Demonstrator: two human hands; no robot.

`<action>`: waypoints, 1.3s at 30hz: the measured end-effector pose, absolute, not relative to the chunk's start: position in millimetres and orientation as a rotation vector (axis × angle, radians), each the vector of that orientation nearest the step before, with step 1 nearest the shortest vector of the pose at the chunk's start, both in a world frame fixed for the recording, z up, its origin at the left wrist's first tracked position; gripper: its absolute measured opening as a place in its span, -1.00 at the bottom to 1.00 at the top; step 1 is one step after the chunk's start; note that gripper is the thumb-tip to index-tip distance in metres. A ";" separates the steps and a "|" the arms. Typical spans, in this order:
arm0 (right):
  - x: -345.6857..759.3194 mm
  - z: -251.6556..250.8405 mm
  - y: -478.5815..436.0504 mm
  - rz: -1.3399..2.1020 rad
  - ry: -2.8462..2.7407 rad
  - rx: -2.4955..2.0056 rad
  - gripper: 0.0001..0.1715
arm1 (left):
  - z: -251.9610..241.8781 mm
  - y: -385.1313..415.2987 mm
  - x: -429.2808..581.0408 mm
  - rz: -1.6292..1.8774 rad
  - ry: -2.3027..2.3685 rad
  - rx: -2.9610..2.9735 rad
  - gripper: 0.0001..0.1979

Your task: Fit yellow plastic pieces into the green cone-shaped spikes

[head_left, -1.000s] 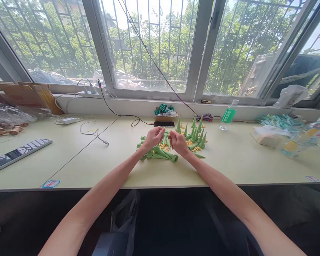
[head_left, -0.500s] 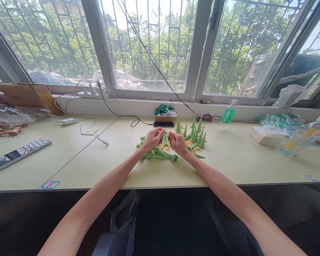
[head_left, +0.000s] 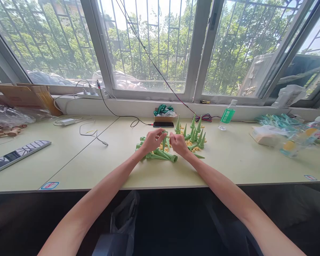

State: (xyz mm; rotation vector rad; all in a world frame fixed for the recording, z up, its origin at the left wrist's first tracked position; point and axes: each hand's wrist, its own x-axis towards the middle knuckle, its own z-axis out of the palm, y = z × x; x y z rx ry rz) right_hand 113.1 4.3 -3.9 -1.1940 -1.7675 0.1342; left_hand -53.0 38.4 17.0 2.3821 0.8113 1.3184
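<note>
My left hand (head_left: 154, 140) is closed over the middle of the table, thumb and fingers pinching a green plastic spike (head_left: 164, 145) that hangs point down. Close on its right, my right hand (head_left: 178, 143) is curled shut; what its fingers hold is hidden. Another green piece shows between the two hands. Below the left hand lie several green tapered tubes (head_left: 162, 155) with wide round ends. Green spikes (head_left: 193, 124) stand upright beyond the right hand, some with small yellow parts at their sides. Loose small yellow pieces (head_left: 188, 143) are heaped between these groups.
A black phone (head_left: 163, 124) lies before a small box (head_left: 165, 117) of green material. A water bottle (head_left: 227, 115) stands right, with a tissue pack (head_left: 264, 135) farther along. Left are a cable (head_left: 94, 134) and a patterned phone-like slab (head_left: 20, 155). Windows rise behind the table (head_left: 245, 167).
My hands have moved slightly apart. The left fingers have lifted and loosened a little around the green spike, and the right hand has curled more tightly.
</note>
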 end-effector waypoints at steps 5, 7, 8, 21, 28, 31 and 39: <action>111.3 0.1 1.0 0.268 -1.674 -1.213 -0.36 | 16.2 38.5 -52.1 1.299 0.790 2.426 -0.68; 110.8 0.5 0.1 0.299 -1.656 -1.198 -0.36 | 15.9 38.2 -52.1 1.267 0.776 2.453 -0.65; 110.7 0.4 -0.1 0.311 -1.649 -1.191 -0.37 | 15.9 38.0 -52.1 1.248 0.775 2.465 -0.61; 109.0 1.5 -6.2 0.374 -1.720 -1.128 -0.25 | 18.1 34.2 -50.1 1.217 0.766 2.515 -0.60; 109.0 1.3 -6.3 0.404 -1.734 -1.126 -0.25 | 15.2 35.9 -49.5 1.257 0.675 2.553 -0.62; 108.7 0.4 -5.4 0.429 -1.735 -1.119 -0.26 | 14.8 34.9 -48.8 1.291 0.654 2.584 -0.63; 108.5 1.1 -5.9 0.408 -1.754 -1.121 -0.30 | 14.8 34.4 -48.7 1.276 0.662 2.584 -0.64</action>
